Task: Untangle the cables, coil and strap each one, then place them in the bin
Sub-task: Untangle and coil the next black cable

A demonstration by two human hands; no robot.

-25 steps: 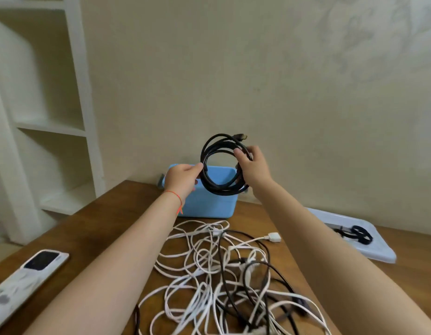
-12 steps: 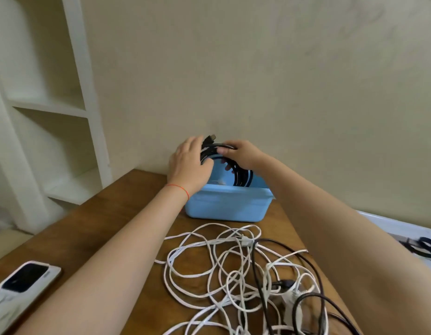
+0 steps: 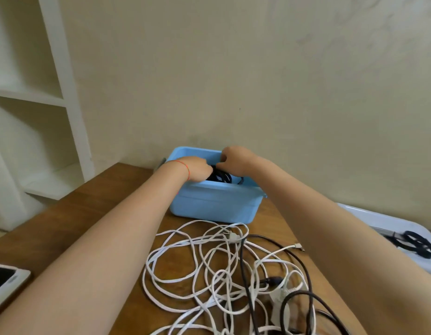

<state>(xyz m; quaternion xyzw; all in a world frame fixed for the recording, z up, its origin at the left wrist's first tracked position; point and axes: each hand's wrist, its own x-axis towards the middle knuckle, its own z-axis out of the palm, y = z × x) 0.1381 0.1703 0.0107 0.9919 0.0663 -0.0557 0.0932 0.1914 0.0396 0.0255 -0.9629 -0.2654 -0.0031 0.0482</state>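
A light blue bin (image 3: 214, 204) stands on the wooden table against the wall. Both my hands reach down into it. My left hand (image 3: 197, 169) and my right hand (image 3: 233, 157) curl round a coiled black cable (image 3: 220, 177), which lies low inside the bin with only its top loops showing. My fingertips are hidden behind the coil and the bin's rim. In front of the bin sprawls a tangle of white cables (image 3: 209, 267) mixed with a dark cable (image 3: 303, 274).
A pale tray (image 3: 403, 228) at the right holds black straps (image 3: 417, 243). A phone (image 3: 4, 279) lies at the table's left edge. White shelves (image 3: 33, 97) stand to the left beyond the table. The wall is right behind the bin.
Both hands have lowered the coiled black cable from above the bin down into it. The view has moved closer to the bin.
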